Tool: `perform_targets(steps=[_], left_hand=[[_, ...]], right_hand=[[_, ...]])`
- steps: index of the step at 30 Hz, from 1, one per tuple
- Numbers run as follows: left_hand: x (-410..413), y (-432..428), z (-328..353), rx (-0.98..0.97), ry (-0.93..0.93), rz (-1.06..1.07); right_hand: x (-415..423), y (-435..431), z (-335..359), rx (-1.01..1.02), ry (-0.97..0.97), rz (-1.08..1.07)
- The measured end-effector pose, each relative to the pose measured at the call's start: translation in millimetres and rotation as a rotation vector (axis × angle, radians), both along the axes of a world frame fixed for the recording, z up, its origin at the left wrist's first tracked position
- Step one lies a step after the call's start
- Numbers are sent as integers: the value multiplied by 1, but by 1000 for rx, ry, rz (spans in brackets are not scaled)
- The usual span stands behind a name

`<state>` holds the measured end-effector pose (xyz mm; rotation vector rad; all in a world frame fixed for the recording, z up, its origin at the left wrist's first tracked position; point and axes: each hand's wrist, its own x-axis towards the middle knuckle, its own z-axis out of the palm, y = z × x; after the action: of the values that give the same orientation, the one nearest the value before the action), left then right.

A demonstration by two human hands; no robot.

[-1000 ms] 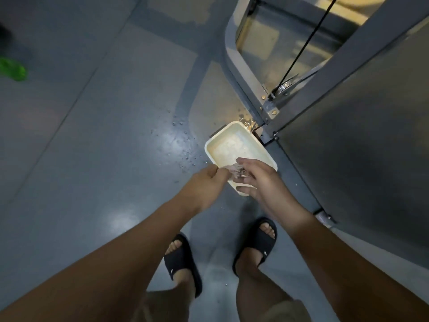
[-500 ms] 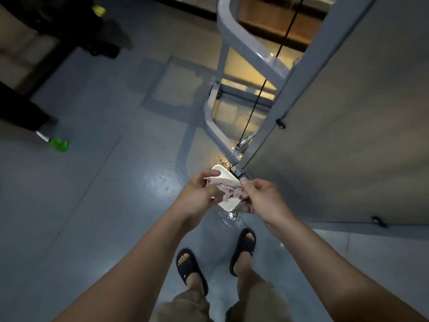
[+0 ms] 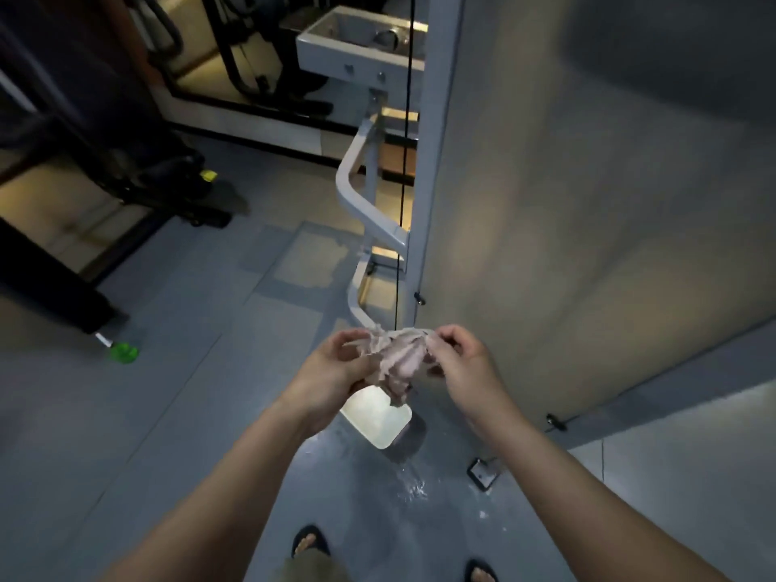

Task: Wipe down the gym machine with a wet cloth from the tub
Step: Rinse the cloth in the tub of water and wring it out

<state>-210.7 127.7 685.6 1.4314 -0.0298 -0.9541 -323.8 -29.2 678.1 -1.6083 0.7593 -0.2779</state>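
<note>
I have the cloth bunched and stretched between both hands, up in the air. My left hand grips one end with curled fingers and my right hand pinches the other. The pale tub sits on the floor below them, near the foot of the gym machine. Splashed water lies just beside the tub.

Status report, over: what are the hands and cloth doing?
Left hand, right hand: both gripping crumpled pinkish cloth. Cloth above white rectangular tub on floor. Grey machine panel alongside, path clear.
</note>
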Motion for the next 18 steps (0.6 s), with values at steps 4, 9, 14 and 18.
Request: perform_targets(steps=[4,9,14,18], left_hand=[[-59,-35,22,67,-67,43],[-131,-73,52,3,-149,46],[-173,-79,77,41,-204,160],[-193,-68,107,136,-356,77]], right_hand=[[-50,-46,23,330,-145,-77],[-97,-86,40,390,-201,135],[-119,-92,68,241,-250,313],[-129,-91,94,181,-297,318]])
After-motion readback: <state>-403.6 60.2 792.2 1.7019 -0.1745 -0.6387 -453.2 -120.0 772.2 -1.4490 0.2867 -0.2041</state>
